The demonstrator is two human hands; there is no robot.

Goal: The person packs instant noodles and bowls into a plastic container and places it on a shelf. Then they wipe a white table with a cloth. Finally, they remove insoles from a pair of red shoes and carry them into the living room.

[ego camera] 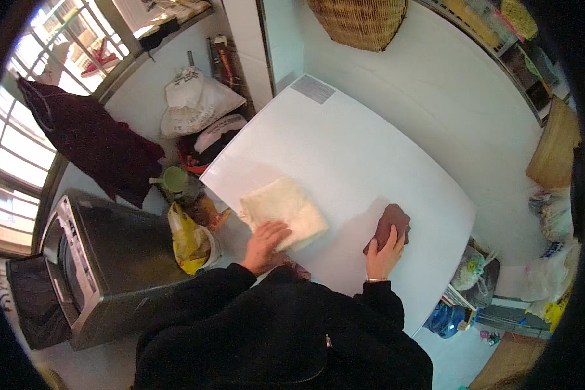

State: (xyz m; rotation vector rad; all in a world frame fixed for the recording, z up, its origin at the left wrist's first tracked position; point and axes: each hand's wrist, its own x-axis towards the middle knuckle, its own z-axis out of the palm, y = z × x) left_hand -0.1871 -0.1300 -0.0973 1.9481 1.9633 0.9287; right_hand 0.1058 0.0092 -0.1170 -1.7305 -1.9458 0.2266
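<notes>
A cream folded cloth (285, 207) lies on a white tabletop (341, 151), near the edge closest to me. My left hand (268, 243) rests on its near corner, fingers over the top; the thumb side is hard to make out. To the right, a bunched dark brown cloth (387, 222) sits on the same surface. My right hand (386, 256) is around the near part of the brown cloth, thumb on one side and fingers on the other. A bracelet circles my right wrist.
Left of the table stand a grey front-loading washing machine (131, 248), a bucket (214, 248) with a yellow bag, and a green dipper (174, 179). White sacks (200, 102) lean by the wall. A blue water bottle (443, 319) is at the right, below the table.
</notes>
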